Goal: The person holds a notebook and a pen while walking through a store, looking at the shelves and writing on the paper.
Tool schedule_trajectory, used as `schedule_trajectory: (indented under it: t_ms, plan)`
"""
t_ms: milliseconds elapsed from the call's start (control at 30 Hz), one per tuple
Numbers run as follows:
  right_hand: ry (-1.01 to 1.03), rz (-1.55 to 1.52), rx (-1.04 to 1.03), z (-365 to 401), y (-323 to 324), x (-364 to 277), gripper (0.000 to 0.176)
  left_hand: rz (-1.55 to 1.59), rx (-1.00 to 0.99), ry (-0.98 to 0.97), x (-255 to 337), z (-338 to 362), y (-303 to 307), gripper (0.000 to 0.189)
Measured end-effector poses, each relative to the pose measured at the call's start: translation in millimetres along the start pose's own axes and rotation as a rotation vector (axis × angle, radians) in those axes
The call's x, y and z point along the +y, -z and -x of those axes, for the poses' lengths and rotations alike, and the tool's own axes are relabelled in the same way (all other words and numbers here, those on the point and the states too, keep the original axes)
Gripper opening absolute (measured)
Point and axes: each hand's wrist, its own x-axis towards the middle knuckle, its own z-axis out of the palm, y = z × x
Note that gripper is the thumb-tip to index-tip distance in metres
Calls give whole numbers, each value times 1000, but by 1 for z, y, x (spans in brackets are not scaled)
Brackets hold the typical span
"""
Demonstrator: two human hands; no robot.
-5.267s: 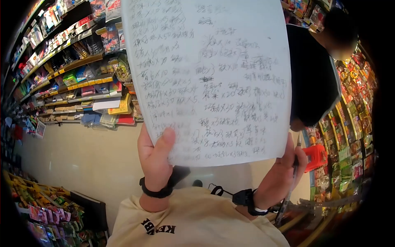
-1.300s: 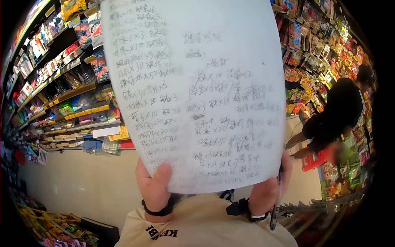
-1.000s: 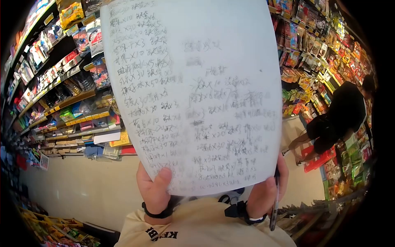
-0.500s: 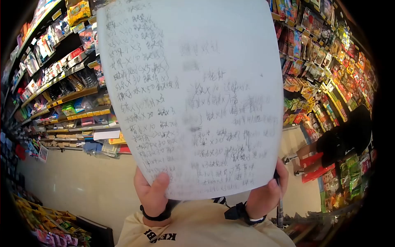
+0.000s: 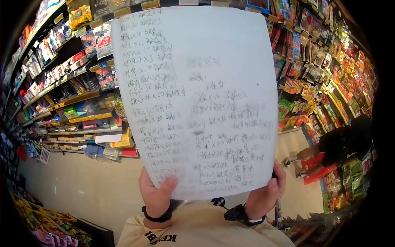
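A large white sheet of paper (image 5: 230, 45), covered in handwritten lines in two columns, fills the middle of the head view. My left hand (image 5: 158, 193) pinches its lower left edge, thumb on the front and fingers behind. At the lower right corner my right hand (image 5: 269, 191) grips the sheet the same way, and part of a dark, slim object shows beside its fingers. Both wrists wear black bands, with a dark buckle-like piece on the right one. The sheet curves slightly and hides the shelves straight ahead.
Shelves of packaged goods (image 5: 74, 90) run along the left. More racks of colourful packets (image 5: 304, 66) line the right. A person in dark clothes (image 5: 345, 140) is on the right, near a red object (image 5: 319, 164). Pale floor (image 5: 94, 177) lies below, with a low display (image 5: 49, 226) at lower left.
The paper has tipped away from me and looks slightly smaller; its top edge now shows, with shelf goods above it. Both hands keep their hold.
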Motion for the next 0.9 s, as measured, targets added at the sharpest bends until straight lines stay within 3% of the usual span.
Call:
schedule_trajectory:
  t_ms: [300,400,833,900]
  plan:
    - [-36,-14,109,5,-6,-4,45,39,-28,15,1,1,2,46]
    - [17,-85,-49,10,3,-1,44,43,-27,15,2,2,4,47]
    - [45,-86,65,17,-5,-2,42,49,-10,1,10,8,5,47]
    - [89,-42,58,14,-6,-1,41,2,19,7,10,10,5,55]
